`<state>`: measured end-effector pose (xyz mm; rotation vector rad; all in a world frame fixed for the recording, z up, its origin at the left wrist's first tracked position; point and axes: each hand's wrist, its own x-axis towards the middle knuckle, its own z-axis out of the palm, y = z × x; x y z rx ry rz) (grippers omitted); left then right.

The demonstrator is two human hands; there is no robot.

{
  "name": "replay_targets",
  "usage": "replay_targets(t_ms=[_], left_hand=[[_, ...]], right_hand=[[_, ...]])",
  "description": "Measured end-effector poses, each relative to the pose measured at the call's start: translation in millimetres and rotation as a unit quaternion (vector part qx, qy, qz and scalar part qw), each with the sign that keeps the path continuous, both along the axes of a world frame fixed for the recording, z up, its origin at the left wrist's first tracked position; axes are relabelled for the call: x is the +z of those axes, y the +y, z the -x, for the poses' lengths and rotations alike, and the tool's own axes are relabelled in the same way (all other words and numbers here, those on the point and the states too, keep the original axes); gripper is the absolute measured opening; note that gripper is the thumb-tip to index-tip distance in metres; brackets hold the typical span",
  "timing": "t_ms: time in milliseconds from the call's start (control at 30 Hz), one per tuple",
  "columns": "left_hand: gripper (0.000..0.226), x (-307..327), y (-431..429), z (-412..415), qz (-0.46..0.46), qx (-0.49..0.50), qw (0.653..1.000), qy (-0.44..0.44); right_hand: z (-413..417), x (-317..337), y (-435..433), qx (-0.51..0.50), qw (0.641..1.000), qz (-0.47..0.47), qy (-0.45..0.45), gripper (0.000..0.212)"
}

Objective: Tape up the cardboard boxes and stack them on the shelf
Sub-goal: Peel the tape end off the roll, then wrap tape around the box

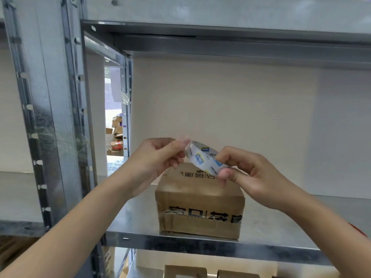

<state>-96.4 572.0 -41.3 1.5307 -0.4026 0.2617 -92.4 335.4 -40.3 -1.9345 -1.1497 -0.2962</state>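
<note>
Both hands up at chest level in front of the shelf (200,242), working a roll of clear tape (204,158) between them. Right hand (253,175) holds the roll, thumb and fingers closed on its right side; left hand (160,155) pinches at the roll's left edge with thumb and forefinger, looks like picking for or pulling the free end, can't tell if any strip is off yet. Roll is tilted, its open face turned partly toward the camera. The cardboard box (200,205) sits on the metal shelf directly below and just behind the hands, roughly centred between them, a bit nearer the right hand. Its long axis runs left to right, front face toward the person with printed black characters and an old torn tape band across it. Top flaps look closed; the seam on top is mostly hidden by the hands, so can't say if it's taped. Likely next move: draw the tape down onto the box top, straight drop, nothing between hands and box. Shelf upright (50,117) stands well to the left of the left hand, upper shelf beam above, both out of the way. More boxes (185,271) on the level below the hands; a pile of distant boxes (116,135) shows through the gap to the left.
</note>
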Motion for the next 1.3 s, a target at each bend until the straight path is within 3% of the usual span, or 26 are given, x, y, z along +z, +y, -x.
replay_targets(t_ms=[67, 200, 267, 400, 467, 567, 667, 833, 1000, 1167, 1300], left_hand=[[0.044, -1.3, -2.9, -4.5, -0.047, 0.015, 0.999, -0.01], [0.018, -2.1, -21.8, -12.6, -0.036, 0.098, 0.993, -0.055], [0.017, -2.7, -34.7, -15.1, -0.033, 0.152, 0.984, -0.092], [0.019, -1.1, -54.0, -4.5, 0.01, 0.209, 0.966, -0.15], [0.02, 0.1, -53.9, -2.4, 0.033, 0.219, 0.961, -0.163], [0.022, 0.1, -39.5, -11.8, 0.074, 0.236, 0.96, -0.13], [0.023, -5.9, -26.8, -20.8, 0.054, 0.245, 0.965, -0.07], [0.021, -14.1, 3.5, -27.8, 0.072, 0.285, 0.955, -0.041], [0.021, -31.7, 11.8, -28.9, 0.042, 0.292, 0.955, -0.008], [0.022, -40.5, 34.9, -33.3, 0.077, 0.339, 0.937, 0.014], [0.018, -53.1, 40.8, -36.5, 0.075, 0.339, 0.937, 0.046]], right_hand=[[-1.1, -0.4, -3.8, -0.008, 1.0, 0.011, -0.002, 0.021], [-6.2, -1.5, -4.3, -0.094, 0.994, 0.03, -0.041, 0.017], [-7.3, 0.7, -1.8, -0.138, 0.988, 0.037, -0.054, 0.016], [-14.4, 10.4, -5.9, -0.214, 0.977, 0.011, 0.023, 0.022], [-17.9, 15.2, -10.4, -0.259, 0.964, 0.021, 0.048, 0.034], [-19.0, 23.4, -15.1, -0.284, 0.958, 0.026, 0.023, 0.065], [-24.8, 31.9, -20.2, -0.262, 0.963, 0.021, 0.058, 0.076], [-49.0, 38.2, -46.7, -0.247, 0.966, -0.014, 0.08, 0.052], [-63.0, 34.6, -59.4, -0.265, 0.957, 0.015, 0.116, 0.051], [-75.4, 20.4, -82.3, -0.375, 0.922, 0.087, 0.028, 0.05], [-82.1, -1.3, -85.3, -0.37, 0.923, 0.108, 0.025, 0.05]])
